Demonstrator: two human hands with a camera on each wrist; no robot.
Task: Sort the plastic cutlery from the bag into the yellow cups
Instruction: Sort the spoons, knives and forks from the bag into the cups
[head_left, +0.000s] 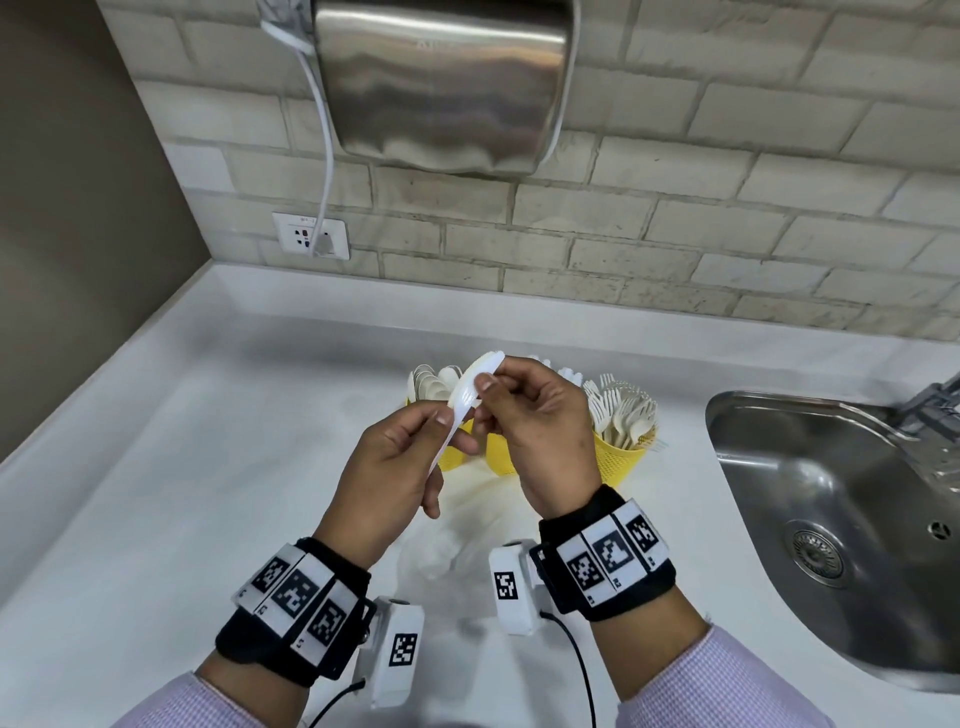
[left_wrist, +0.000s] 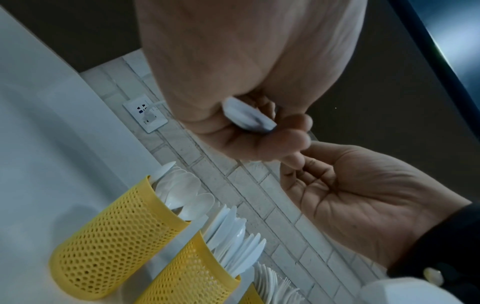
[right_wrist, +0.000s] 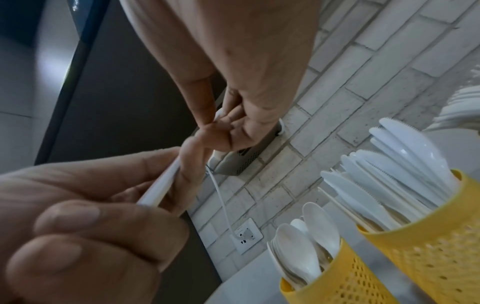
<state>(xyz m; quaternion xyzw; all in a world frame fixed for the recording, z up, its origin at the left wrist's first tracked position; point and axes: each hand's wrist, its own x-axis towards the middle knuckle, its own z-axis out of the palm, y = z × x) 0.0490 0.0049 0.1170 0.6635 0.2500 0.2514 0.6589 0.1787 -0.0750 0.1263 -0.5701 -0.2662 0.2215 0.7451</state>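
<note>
- The left hand (head_left: 395, 457) pinches the handle of a white plastic piece (head_left: 470, 387).
- The right hand (head_left: 540, 431) pinches its upper end above the yellow cups (head_left: 621, 457).

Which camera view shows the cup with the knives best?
The right wrist view: the knife cup is near, its serrated blades clear. The left wrist view shows it cut off below. In the head view the right hand mostly hides it.

The white plastic cutlery piece (head_left: 470, 395) held up looks smooth and faintly glossy, perhaps slightly translucent. The yellow perforated plastic cups (left_wrist: 114, 242) are matt mesh. The white countertop (head_left: 208, 467) is smooth with a soft sheen; at its right edge, the stainless steel sink (head_left: 831, 493) gleams. The pale brick wall tiles (head_left: 675, 234) look rough.
</note>
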